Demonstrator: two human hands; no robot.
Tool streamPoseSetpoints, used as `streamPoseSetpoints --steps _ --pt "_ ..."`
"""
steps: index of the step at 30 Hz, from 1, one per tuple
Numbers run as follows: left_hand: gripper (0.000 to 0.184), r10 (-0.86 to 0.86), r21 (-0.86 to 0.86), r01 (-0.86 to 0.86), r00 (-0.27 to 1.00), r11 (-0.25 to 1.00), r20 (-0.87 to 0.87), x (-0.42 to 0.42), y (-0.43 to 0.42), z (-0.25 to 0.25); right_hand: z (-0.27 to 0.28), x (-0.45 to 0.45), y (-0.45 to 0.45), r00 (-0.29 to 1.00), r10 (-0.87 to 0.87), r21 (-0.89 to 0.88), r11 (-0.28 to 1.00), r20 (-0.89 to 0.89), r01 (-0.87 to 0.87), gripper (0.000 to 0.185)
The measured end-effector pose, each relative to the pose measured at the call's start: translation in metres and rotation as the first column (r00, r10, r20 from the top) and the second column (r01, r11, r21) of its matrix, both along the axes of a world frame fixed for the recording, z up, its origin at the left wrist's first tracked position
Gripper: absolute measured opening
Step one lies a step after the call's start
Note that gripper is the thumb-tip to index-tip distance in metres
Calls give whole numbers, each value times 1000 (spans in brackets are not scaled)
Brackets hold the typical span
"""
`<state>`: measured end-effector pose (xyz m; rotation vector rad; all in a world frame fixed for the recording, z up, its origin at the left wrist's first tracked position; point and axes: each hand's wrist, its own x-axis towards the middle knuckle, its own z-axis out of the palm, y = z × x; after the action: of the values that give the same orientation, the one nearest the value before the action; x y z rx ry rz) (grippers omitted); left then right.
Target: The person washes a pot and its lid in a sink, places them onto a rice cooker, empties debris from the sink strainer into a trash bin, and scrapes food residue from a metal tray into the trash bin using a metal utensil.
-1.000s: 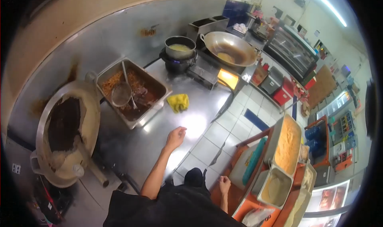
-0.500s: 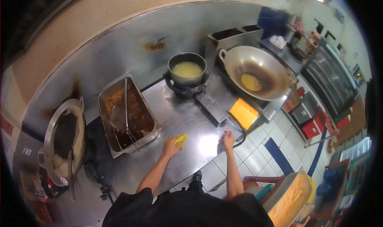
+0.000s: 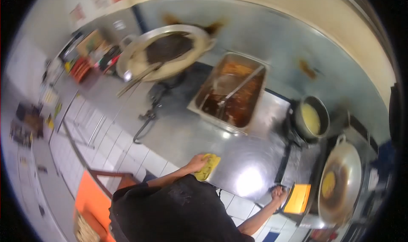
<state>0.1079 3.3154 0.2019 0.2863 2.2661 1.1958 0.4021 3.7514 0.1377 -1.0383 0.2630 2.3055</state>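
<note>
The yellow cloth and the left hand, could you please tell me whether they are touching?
Touching: the head view shows the left hand with its fingers on the yellow cloth.

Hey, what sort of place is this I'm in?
Most likely a commercial kitchen, perhaps a small eatery's: there's a long steel worktop, a deep metal tray of reddish-brown food, and a large wok near the right end.

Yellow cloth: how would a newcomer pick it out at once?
Start at the stainless-steel counter and its rectangular metal tray of red-brown food. At the counter's near edge, the person's bare left hand touches a small yellow cloth. Its limp, dark-marked fabric sets it apart from the flat orange-yellow panel near the right hand.
</note>
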Motion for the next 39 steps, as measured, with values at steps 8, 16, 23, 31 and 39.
streamPoseSetpoints --steps 8,16,23,31,39 --pt "39 -50 149 68 991 987 -122 5 -22 50 2 -20 -52 984 -104 127 988 146 86 30" --pt "26 51 278 63 921 959 -386 -52 -41 98 138 -229 -339 533 748 568 256 396 -782 62" --pt "38 -113 110 278 677 954 -727 -119 -122 79 112 -335 -438 763 262 700 304 591 -646 38" --pt "57 40 715 -500 831 489 554 -206 -282 161 87 -358 -447 154 -539 -103 -416 828 -904 75" --pt "42 -460 736 -677 650 12 605 -242 -268 256 144 -370 -462 397 -382 158 -525 835 -837 42"
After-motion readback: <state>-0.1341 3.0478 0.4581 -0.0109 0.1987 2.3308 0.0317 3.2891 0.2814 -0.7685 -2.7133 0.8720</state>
